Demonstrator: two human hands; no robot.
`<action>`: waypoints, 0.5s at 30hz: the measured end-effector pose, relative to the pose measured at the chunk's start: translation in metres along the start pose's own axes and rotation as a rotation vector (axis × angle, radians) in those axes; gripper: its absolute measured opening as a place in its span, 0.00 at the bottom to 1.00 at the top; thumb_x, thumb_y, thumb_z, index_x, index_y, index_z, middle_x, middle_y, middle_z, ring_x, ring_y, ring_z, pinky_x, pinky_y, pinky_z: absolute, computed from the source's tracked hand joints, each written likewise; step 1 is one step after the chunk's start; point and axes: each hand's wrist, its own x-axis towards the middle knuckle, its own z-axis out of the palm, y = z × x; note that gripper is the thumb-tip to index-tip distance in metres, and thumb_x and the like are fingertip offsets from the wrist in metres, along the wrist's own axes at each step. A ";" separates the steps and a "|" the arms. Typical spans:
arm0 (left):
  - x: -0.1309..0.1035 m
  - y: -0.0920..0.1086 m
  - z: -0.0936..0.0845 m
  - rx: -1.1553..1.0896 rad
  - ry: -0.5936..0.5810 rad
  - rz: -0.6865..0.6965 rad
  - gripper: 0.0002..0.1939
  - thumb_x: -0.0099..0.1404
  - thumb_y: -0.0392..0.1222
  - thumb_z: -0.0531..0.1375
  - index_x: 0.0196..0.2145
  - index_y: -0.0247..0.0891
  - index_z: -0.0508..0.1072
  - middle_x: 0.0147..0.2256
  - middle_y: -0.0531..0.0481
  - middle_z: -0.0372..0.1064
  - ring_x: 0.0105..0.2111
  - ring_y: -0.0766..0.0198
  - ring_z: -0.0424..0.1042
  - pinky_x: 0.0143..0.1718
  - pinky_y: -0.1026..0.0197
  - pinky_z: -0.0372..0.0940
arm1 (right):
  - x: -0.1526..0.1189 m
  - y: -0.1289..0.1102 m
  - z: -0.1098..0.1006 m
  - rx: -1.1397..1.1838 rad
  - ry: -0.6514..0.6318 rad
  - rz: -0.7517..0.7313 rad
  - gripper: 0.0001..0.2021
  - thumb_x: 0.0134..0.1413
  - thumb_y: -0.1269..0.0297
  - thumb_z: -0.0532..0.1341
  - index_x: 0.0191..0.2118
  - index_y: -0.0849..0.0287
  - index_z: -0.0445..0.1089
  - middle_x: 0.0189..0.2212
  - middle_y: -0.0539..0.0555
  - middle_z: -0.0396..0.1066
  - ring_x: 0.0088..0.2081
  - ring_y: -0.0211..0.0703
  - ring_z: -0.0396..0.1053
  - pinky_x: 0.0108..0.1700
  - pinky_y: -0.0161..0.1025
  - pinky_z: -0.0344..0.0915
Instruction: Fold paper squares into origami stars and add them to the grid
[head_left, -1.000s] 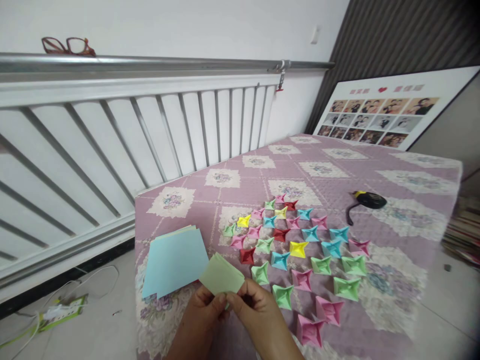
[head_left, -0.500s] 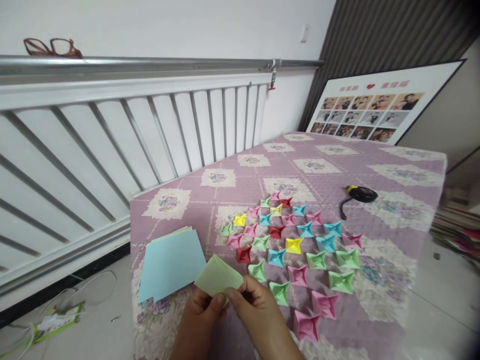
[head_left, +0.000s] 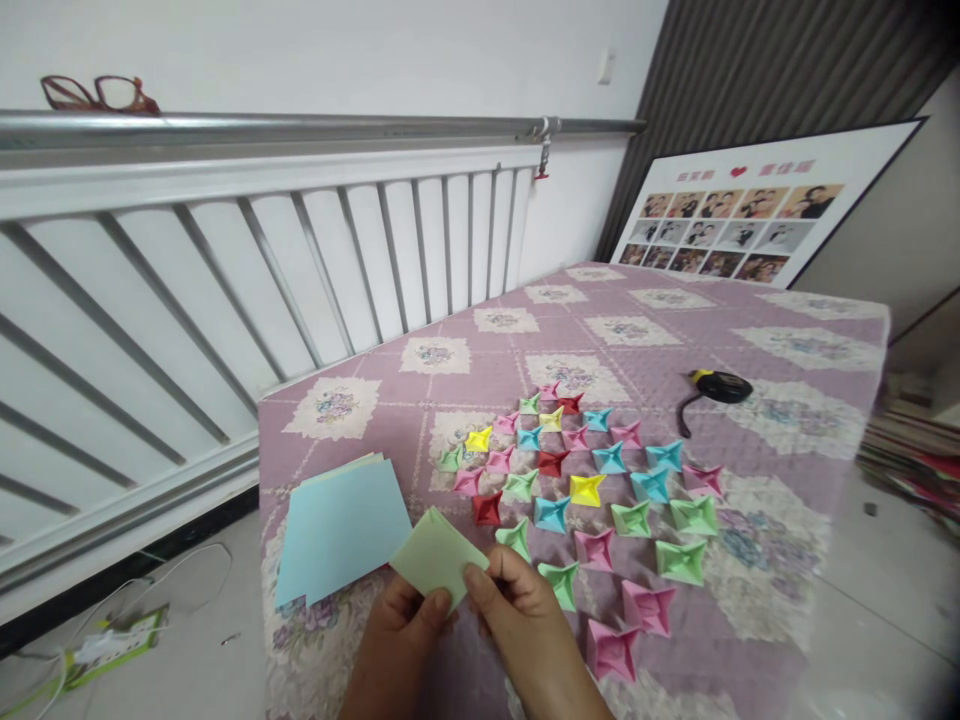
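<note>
A folded light green paper square [head_left: 437, 556] is held between both hands above the near edge of the table. My left hand [head_left: 409, 625] grips its lower left side, thumb on top. My right hand [head_left: 525, 620] pinches its right corner between thumb and fingers. Left of the hands lies a stack of light blue sheets [head_left: 341, 530], with a pale yellow-green edge showing underneath. To the right and beyond stand several small folded paper shapes in rows, among them a pink one [head_left: 611, 650], a green one [head_left: 559, 585] and a red one [head_left: 487, 508].
The table has a purple floral cloth [head_left: 652, 330]. A black object with a strap [head_left: 720, 386] lies at the right. Behind are a white radiator [head_left: 360, 250], eyeglasses [head_left: 101, 94] on its pipe, and a photo board [head_left: 750, 210]. A power strip [head_left: 112, 650] sits on the floor.
My right thumb has moved up and right, from the green paper's lower edge to its right corner. My left hand has barely moved.
</note>
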 end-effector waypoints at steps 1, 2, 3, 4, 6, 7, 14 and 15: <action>0.000 0.000 0.000 -0.001 0.000 -0.003 0.21 0.52 0.50 0.68 0.40 0.35 0.77 0.35 0.44 0.75 0.35 0.57 0.70 0.37 0.60 0.63 | -0.001 -0.001 -0.001 -0.019 0.003 -0.006 0.21 0.51 0.45 0.58 0.20 0.55 0.54 0.16 0.43 0.51 0.21 0.33 0.48 0.24 0.33 0.48; 0.000 0.000 0.000 0.001 -0.003 -0.006 0.21 0.52 0.50 0.67 0.41 0.35 0.77 0.36 0.44 0.75 0.36 0.56 0.70 0.38 0.60 0.63 | -0.001 -0.001 -0.002 -0.036 0.005 -0.013 0.21 0.52 0.45 0.57 0.20 0.55 0.54 0.17 0.43 0.52 0.21 0.34 0.49 0.24 0.33 0.48; 0.000 0.001 0.001 0.006 -0.007 -0.006 0.21 0.52 0.50 0.67 0.41 0.35 0.77 0.36 0.44 0.75 0.36 0.56 0.70 0.38 0.60 0.63 | -0.002 -0.002 -0.003 -0.054 0.008 -0.020 0.21 0.54 0.45 0.55 0.21 0.55 0.55 0.18 0.43 0.52 0.22 0.34 0.50 0.24 0.33 0.49; 0.000 0.001 0.001 0.013 -0.007 -0.007 0.21 0.52 0.50 0.67 0.40 0.35 0.77 0.36 0.44 0.75 0.36 0.57 0.70 0.38 0.60 0.63 | -0.002 -0.002 -0.003 -0.073 0.011 -0.027 0.21 0.55 0.45 0.54 0.21 0.56 0.56 0.18 0.44 0.53 0.23 0.35 0.51 0.25 0.33 0.50; 0.000 0.002 0.001 0.030 0.002 -0.013 0.21 0.52 0.50 0.67 0.39 0.34 0.77 0.35 0.44 0.75 0.35 0.57 0.71 0.37 0.60 0.63 | -0.003 -0.004 -0.004 -0.108 0.015 -0.043 0.21 0.58 0.46 0.52 0.22 0.56 0.57 0.20 0.45 0.54 0.24 0.35 0.53 0.26 0.33 0.51; -0.001 0.002 0.001 0.037 0.010 -0.015 0.21 0.52 0.50 0.67 0.39 0.34 0.77 0.35 0.44 0.75 0.34 0.57 0.71 0.37 0.60 0.63 | -0.003 -0.005 -0.005 -0.119 0.020 -0.052 0.21 0.58 0.46 0.52 0.22 0.56 0.57 0.20 0.45 0.54 0.24 0.35 0.53 0.26 0.33 0.52; -0.001 0.007 0.003 0.123 0.053 0.025 0.21 0.52 0.50 0.66 0.40 0.33 0.76 0.37 0.43 0.76 0.37 0.53 0.71 0.39 0.57 0.63 | 0.003 -0.010 -0.007 -0.044 0.115 -0.065 0.20 0.47 0.45 0.61 0.21 0.56 0.60 0.18 0.44 0.54 0.22 0.35 0.52 0.25 0.33 0.52; -0.002 0.008 0.004 0.130 0.053 0.032 0.22 0.52 0.50 0.66 0.41 0.33 0.76 0.38 0.43 0.75 0.39 0.52 0.71 0.41 0.57 0.62 | 0.003 -0.010 -0.008 -0.039 0.111 -0.051 0.20 0.47 0.44 0.60 0.21 0.56 0.60 0.17 0.44 0.54 0.22 0.35 0.51 0.24 0.33 0.51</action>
